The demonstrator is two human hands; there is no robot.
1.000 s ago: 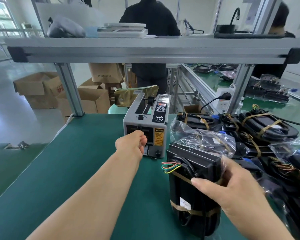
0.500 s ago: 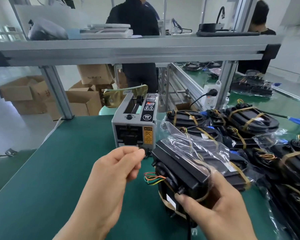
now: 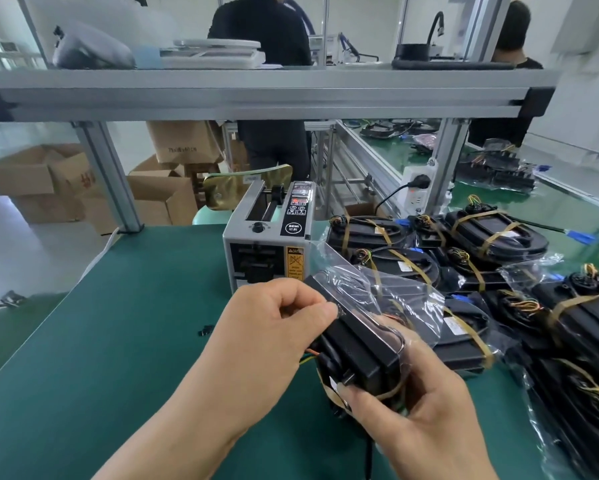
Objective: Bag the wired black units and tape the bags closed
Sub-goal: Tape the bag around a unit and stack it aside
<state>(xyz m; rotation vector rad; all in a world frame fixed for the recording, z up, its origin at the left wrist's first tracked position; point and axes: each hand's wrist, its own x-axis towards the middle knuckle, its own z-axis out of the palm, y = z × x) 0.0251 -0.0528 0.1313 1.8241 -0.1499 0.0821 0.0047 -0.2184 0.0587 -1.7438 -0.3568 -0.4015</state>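
Observation:
My right hand (image 3: 419, 410) grips a wired black unit (image 3: 356, 344) from below, lifted off the green table (image 3: 118, 341). The unit sits in a clear plastic bag (image 3: 395, 296) whose loose end sticks up behind it. Coloured wires poke out at its left side. My left hand (image 3: 273, 327) is at the unit's upper left corner. Its thumb and forefinger pinch a small clear piece of tape, barely visible, against the bag. The grey tape dispenser (image 3: 266, 251) stands just behind my hands.
Several banded black units (image 3: 492, 233) lie on the table's right side, and bagged ones (image 3: 575, 393) are nearer the front. A small black part (image 3: 205, 330) lies left of my hands. An aluminium shelf beam (image 3: 256, 95) runs overhead. Cardboard boxes and people stand beyond the table.
My left hand left the dispenser's outlet, drew back with fingers pinched, and now meets the bagged unit. My right hand lifted and tilted the unit toward it.

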